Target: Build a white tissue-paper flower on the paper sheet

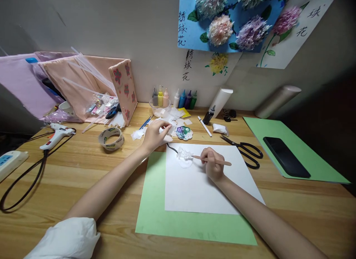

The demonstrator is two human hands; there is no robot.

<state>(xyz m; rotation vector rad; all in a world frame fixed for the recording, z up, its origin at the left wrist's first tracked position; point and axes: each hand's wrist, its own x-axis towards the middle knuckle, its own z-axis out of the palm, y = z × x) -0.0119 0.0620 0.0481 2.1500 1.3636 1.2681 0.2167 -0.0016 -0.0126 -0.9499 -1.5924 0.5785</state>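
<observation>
My right hand point(213, 164) grips a thin tan wooden stick point(226, 163) like a pen. Its narrow end points left and meets the edge of a ruffled white paper flower point(183, 153) on a white sheet point(205, 192). A faint round outline shows below the flower, and a short black curved line point(172, 148) runs up from it. Over a heap of small white paper pieces point(174, 116), my left hand point(156, 134) has thumb and fingers drawn together. Whatever lies between them is too small to name. A paint palette point(184, 133) with green and purple smears sits beside that hand.
Black-handled scissors point(251, 150), a white pen point(204, 126) and a phone point(286, 157) lie to the right. Small paint bottles point(182, 99) stand by the wall. Leftward are a tape roll point(111, 139), a corded glue gun point(58, 134) and a pink fabric box point(124, 92).
</observation>
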